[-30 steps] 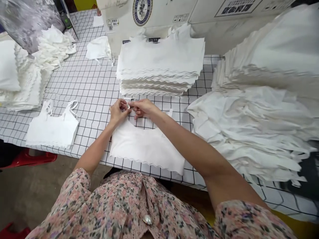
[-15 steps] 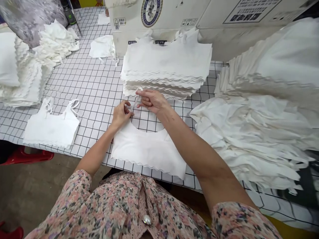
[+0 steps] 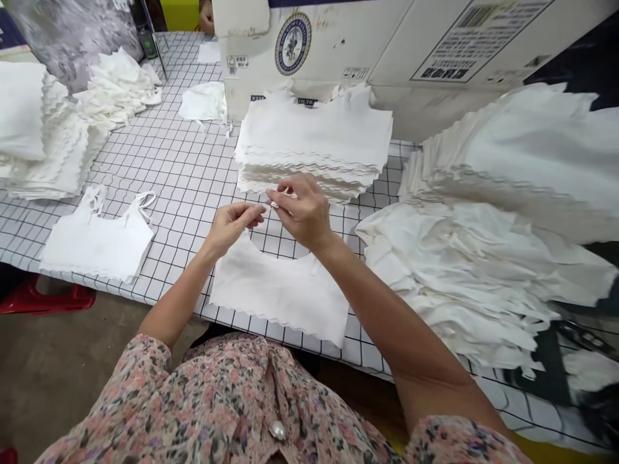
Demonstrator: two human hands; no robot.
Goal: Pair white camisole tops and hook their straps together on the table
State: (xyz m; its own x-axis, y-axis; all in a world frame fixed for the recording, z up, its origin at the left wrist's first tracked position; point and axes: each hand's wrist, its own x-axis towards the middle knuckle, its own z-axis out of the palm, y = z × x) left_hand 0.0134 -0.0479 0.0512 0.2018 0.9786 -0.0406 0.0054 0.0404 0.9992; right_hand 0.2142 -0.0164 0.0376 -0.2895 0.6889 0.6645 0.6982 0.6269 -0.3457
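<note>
Right hand [image 3: 302, 212]: thumb and fingers pinch a small strap slider [image 3: 275, 204], mostly hidden and hard to make out.
Left hand [image 3: 233, 227]: fingers drawn together just beside it; any grip cannot be told.
Garment: a white scalloped-hem camisole [image 3: 275, 296] lies flat on the bench [image 3: 184, 161], just below the hands.
Behind: a stack of scalloped white fabric panels [image 3: 314, 132] stands against a cardboard carton [image 3: 300, 51].

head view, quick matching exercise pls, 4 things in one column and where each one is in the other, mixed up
things
1 right hand
2 strapped white camisole
3 stack of scallop-edged white pieces
4 cardboard box

places
a behind the stack
b pinching a small strap end
c on the grid table, left of the hands
d on the table, just beyond the hands

pairs
1b, 2c, 3d, 4a
</note>
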